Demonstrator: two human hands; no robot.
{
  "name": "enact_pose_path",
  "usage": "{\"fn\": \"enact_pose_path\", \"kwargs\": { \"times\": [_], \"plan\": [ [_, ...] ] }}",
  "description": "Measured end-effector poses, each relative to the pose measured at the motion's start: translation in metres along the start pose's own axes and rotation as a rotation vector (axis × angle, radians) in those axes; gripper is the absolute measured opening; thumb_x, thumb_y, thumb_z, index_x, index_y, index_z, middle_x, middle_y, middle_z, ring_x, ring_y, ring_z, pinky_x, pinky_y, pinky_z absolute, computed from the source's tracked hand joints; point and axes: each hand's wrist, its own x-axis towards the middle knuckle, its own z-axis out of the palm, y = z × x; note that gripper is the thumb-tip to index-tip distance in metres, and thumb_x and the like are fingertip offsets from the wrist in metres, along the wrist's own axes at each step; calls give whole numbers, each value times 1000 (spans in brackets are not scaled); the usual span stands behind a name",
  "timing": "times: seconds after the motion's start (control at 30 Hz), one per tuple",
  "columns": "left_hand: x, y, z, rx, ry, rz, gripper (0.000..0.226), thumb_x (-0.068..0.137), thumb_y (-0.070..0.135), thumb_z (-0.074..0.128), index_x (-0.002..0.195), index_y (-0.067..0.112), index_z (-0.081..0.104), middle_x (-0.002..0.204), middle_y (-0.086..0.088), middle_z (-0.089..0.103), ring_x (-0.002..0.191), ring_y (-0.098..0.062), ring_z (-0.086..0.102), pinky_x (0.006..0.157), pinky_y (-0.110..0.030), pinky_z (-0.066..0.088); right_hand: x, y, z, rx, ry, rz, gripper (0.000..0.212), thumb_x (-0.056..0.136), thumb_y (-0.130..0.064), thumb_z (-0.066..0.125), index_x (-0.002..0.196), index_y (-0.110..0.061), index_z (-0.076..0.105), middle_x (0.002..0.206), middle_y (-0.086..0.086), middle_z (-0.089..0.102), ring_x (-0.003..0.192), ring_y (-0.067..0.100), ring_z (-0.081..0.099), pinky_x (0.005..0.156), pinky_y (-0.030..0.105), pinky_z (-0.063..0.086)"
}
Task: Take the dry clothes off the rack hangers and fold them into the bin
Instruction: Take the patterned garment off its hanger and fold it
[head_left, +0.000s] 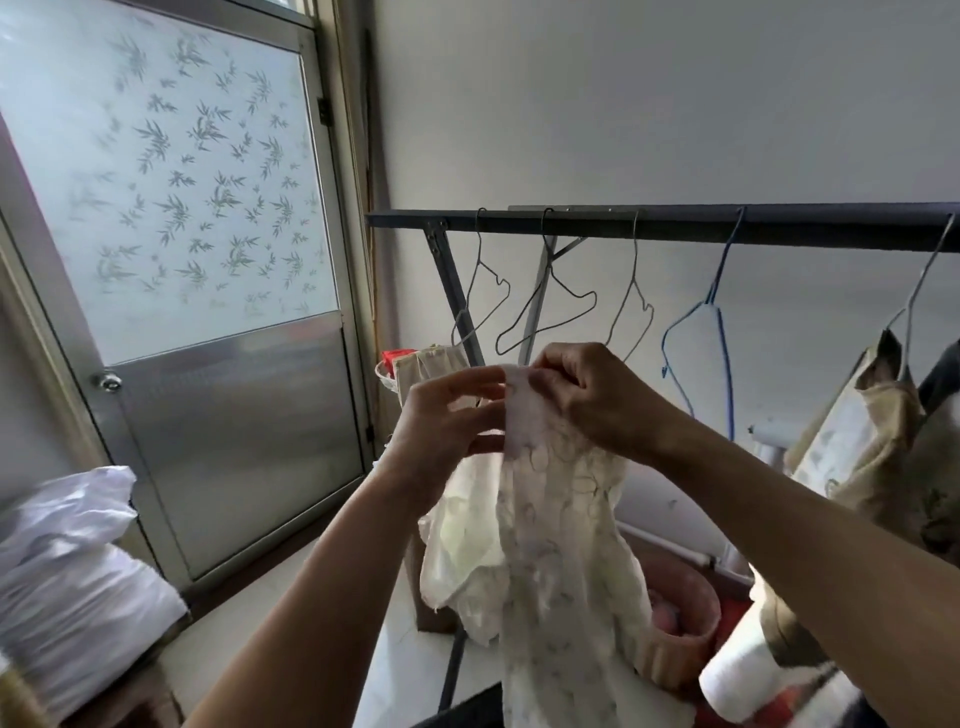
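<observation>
Below the rack rail (675, 228): one cream garment (550, 545), hanging from both hands. Left hand (441, 431) fingers gripped its top edge; right hand (592, 400) apparently pinched it. Pink bin (685, 608) beneath.

A dark rack bar (675, 226) carries four bare wire hangers (563, 291) and a blue hanger (719, 322). At its right end, one more hanger holds a tan garment (862, 431).
</observation>
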Motion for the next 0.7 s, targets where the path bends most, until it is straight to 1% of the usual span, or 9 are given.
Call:
{"fn": "enact_pose_path", "kwargs": {
  "times": [0.07, 0.17, 0.27, 0.37, 0.43, 0.5, 0.57, 0.6, 0.7],
  "plan": [
    [-4, -7, -11, 118, 70, 14, 37, 77, 3, 79, 110, 15, 68, 102, -11, 65, 79, -19, 69, 64, -28, 57, 4, -10, 4, -37, 19, -67, 20, 100, -14, 49, 89, -7, 64, 72, 0, 59, 63, 9, 54, 57, 23, 43],
    [-7, -36, -30, 532, 172, -20, 53, 68, 24, 89, 110, 24, 57, 102, 2, 56, 84, -10, 56, 66, -23, 47, 10, -25, 1, -54, 25, -150, 19, 100, -12, 48, 89, -8, 63, 74, 5, 60, 66, 16, 57, 57, 26, 45],
    [-13, -71, -59, 895, 148, -115, 42, 71, 27, 83, 107, 28, 61, 102, 3, 54, 87, -11, 51, 74, -28, 44, 16, -34, -8, -39, 10, -194, 20, 100, -13, 47, 88, -14, 62, 72, 2, 59, 61, 11, 53, 54, 25, 44],
    [-20, -82, -91, 807, 240, -162, 20, 75, 9, 70, 88, 24, 70, 94, -1, 64, 83, -19, 62, 75, -33, 54, 21, -28, -18, -136, 18, -204, 19, 100, -17, 48, 87, -17, 62, 68, -4, 57, 59, 7, 50, 57, 27, 41],
    [-25, -74, -108, 665, 328, -92, 30, 75, -6, 64, 74, 23, 71, 78, -2, 69, 71, -18, 64, 61, -25, 52, 22, -18, -22, -266, -25, -199, 15, 99, -23, 51, 90, -22, 64, 76, -3, 65, 67, 11, 58, 64, 32, 47],
    [-29, -60, -122, 615, 365, 7, 35, 76, -15, 63, 69, 19, 71, 67, -2, 68, 60, -10, 60, 53, -15, 46, 19, -7, -26, -382, -135, -171, 19, 95, -41, 55, 97, -27, 67, 86, -7, 68, 74, 8, 62, 67, 30, 49],
    [-32, -41, -133, 607, 329, 48, 29, 78, -14, 64, 69, 13, 71, 63, -2, 67, 55, -5, 56, 52, -13, 43, 15, 3, -28, -430, -238, -148, 37, 83, -61, 54, 99, -31, 68, 87, -17, 64, 78, -2, 59, 63, 26, 44],
    [-34, -32, -138, 592, 291, 41, 25, 79, -12, 64, 70, 11, 71, 62, 0, 67, 55, -5, 56, 52, -14, 44, 12, 8, -28, -413, -277, -144, 38, 79, -64, 55, 99, -33, 67, 87, -21, 61, 79, -5, 57, 63, 26, 42],
    [-38, -8, -150, 600, 133, -24, 11, 79, 14, 64, 71, 10, 70, 61, 2, 65, 57, -10, 59, 54, -22, 47, 9, 20, -25, -241, -324, -153, 24, 77, -53, 64, 90, -33, 66, 88, -16, 62, 79, 1, 60, 70, 29, 45]
  ]
}}
